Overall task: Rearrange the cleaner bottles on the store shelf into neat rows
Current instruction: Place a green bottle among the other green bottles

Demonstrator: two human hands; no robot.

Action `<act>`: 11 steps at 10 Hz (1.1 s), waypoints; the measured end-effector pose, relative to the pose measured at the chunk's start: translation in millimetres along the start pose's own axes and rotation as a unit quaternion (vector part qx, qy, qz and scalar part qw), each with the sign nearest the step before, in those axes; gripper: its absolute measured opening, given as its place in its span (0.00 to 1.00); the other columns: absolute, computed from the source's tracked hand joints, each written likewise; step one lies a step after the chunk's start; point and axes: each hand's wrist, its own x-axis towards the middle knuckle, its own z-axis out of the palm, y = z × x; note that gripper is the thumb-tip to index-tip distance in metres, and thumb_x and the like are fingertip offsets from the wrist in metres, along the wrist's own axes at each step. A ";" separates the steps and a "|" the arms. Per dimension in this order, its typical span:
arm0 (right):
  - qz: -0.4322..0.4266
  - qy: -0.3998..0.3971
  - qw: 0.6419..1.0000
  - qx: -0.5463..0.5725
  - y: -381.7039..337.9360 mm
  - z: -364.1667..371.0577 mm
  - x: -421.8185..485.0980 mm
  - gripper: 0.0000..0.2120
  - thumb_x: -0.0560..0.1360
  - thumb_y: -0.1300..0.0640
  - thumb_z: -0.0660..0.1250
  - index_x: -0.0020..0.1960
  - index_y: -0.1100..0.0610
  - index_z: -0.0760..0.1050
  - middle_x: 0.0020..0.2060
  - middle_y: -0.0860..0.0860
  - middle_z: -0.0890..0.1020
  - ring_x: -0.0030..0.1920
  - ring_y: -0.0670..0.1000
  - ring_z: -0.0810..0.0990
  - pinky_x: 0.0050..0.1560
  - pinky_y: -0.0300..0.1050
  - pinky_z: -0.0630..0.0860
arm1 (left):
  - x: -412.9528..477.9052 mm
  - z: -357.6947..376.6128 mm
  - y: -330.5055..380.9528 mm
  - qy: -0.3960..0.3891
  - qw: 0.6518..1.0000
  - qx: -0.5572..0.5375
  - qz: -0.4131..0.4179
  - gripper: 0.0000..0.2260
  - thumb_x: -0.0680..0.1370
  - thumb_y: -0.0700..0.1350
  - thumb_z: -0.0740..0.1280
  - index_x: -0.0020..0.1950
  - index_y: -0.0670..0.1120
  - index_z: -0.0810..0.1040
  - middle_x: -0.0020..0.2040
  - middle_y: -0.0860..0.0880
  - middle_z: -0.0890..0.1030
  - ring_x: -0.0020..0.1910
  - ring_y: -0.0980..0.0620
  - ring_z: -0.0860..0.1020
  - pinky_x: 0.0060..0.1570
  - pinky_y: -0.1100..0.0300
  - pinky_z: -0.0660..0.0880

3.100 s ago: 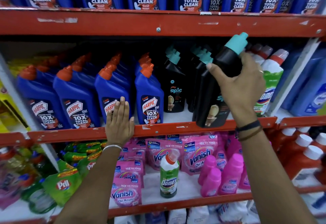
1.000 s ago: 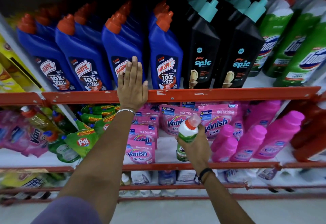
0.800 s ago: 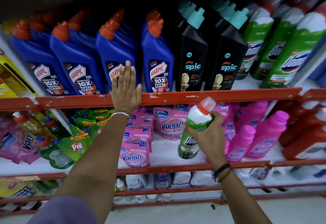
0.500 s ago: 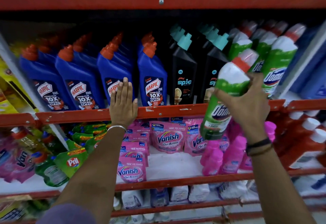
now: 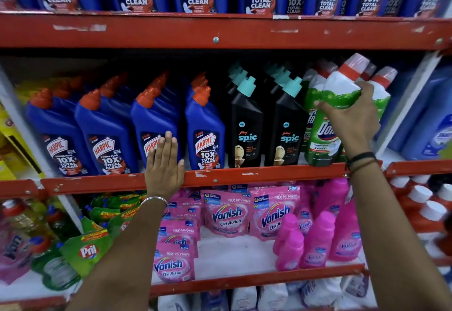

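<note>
Up right of the black Spic bottles (image 5: 266,124), right hand (image 5: 352,120) clamped on green Domex bottle (image 5: 327,124), base at red shelf edge (image 5: 244,176); left hand (image 5: 165,164) flat, fingers together, on that edge.

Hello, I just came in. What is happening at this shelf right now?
A person is tidying cleaner bottles on a store shelf. The right hand grips a green Domex bottle at the front edge of the middle shelf, beside the black Spic bottles and in front of other Domex bottles. The left hand rests flat on the shelf's red rail, in front of a blue Harpic bottle.
</note>
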 end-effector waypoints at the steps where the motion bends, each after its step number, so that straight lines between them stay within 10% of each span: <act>1: 0.008 0.001 1.000 0.004 4.6 10.4 8.4 0.41 0.63 0.38 0.74 0.67 0.53 0.63 0.57 0.57 0.78 0.54 0.60 0.77 0.47 0.54 0.73 | 0.2 0.9 -0.5 0.001 1.000 0.007 0.004 0.30 0.80 0.48 0.50 0.79 0.43 0.43 0.79 0.49 0.42 0.78 0.52 0.43 0.76 0.55 0.40; 9: 0.012 0.000 0.999 -0.050 38.9 50.9 -3.7 0.46 0.69 0.34 0.66 0.72 0.65 0.56 0.68 0.62 0.70 0.66 0.63 0.70 0.57 0.62 0.73 | -1.1 -1.8 0.8 -0.003 0.999 0.028 0.016 0.30 0.80 0.49 0.51 0.79 0.44 0.42 0.79 0.49 0.40 0.78 0.52 0.42 0.76 0.54 0.40; 11: -0.094 0.125 0.985 0.076 19.6 51.4 -43.3 0.30 0.75 0.41 0.63 0.66 0.62 0.64 0.63 0.61 0.69 0.63 0.56 0.68 0.62 0.44 0.68 | 9.2 -10.6 27.0 0.055 0.996 -0.072 0.022 0.27 0.82 0.49 0.53 0.77 0.42 0.49 0.79 0.45 0.49 0.78 0.47 0.46 0.77 0.49 0.47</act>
